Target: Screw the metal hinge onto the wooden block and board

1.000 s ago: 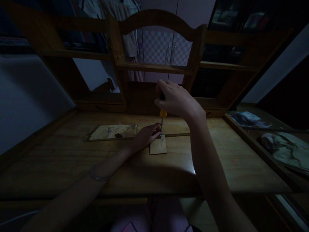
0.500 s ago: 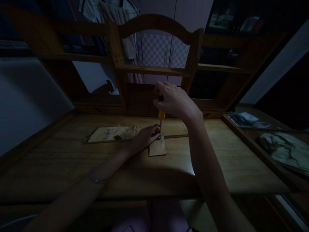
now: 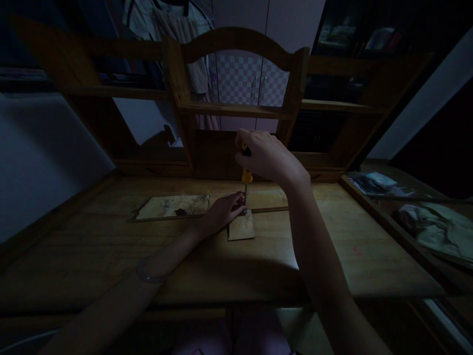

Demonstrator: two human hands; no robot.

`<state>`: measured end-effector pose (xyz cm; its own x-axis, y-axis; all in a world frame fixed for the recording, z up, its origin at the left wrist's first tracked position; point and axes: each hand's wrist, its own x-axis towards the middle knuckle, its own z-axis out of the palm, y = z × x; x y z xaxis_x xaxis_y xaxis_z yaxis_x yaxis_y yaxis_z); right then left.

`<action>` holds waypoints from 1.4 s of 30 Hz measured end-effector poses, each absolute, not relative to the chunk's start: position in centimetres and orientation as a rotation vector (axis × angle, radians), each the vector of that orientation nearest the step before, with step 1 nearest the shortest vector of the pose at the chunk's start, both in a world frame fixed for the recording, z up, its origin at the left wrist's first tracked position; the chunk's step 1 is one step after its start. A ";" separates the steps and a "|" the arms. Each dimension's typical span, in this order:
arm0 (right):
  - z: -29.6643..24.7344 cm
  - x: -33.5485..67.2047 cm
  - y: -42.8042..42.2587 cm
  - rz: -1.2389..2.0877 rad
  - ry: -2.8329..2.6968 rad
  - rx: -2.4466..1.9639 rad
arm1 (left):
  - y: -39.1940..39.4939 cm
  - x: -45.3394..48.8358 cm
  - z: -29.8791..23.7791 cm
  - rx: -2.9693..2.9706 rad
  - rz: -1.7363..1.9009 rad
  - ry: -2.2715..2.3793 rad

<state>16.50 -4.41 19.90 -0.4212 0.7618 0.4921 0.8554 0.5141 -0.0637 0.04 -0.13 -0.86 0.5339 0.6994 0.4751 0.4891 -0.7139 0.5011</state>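
Observation:
My right hand (image 3: 266,157) is wrapped round the handle of a yellow and black screwdriver (image 3: 246,176) held upright. Its thin shaft points down to the top edge of a small wooden square (image 3: 241,228) lying on the desk (image 3: 111,246). My left hand (image 3: 222,212) rests on the desk beside that square, its fingertips pinched at the screwdriver tip on something too small to make out. A long flat wooden board (image 3: 170,206) lies just behind the left hand.
A wooden hutch with shelves (image 3: 236,108) rises at the back of the desk. A side ledge on the right holds papers (image 3: 373,181) and a crumpled cloth (image 3: 432,227). The room is dim. A bangle (image 3: 148,273) circles my left wrist.
Both hands keep their places at the small square; the right hand has shifted only slightly on the screwdriver handle. The view has tilted a little.

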 end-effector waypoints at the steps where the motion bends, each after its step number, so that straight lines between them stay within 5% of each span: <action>1: 19.9 16.5 -4.4 -0.279 -2.291 -1.326 | -0.1 0.0 -0.8 2.467 0.967 0.989; 42: 19.5 16.6 -4.0 -0.249 -2.331 -1.387 | -0.7 0.3 0.0 2.397 0.960 0.988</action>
